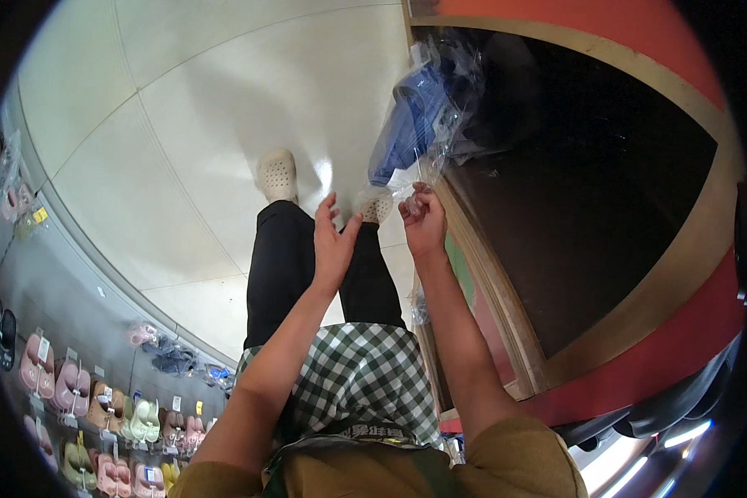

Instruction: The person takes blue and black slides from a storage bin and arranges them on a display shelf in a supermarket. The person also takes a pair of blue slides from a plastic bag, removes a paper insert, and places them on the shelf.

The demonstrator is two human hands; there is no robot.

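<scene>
A blue clog or slipper [414, 109] lies inside a clear plastic bag [451, 140], which overlaps the wooden edge of a dark-topped stand. My right hand [426, 227] is at the near end of this bag, its fingers curled in around the crinkled plastic. To its left, my left hand [333, 243] hangs in the air with fingers apart and nothing in it. The bag's near end partly covers one of the beige clogs [376, 208] on my feet.
The dark-topped stand [585, 205] has a wooden frame [498, 299] and red sides. Clogs with tags hang in rows [106, 404] at lower left. Bagged shoes [171, 355] lie near the display's edge. Pale tiles [180, 149] cover the floor.
</scene>
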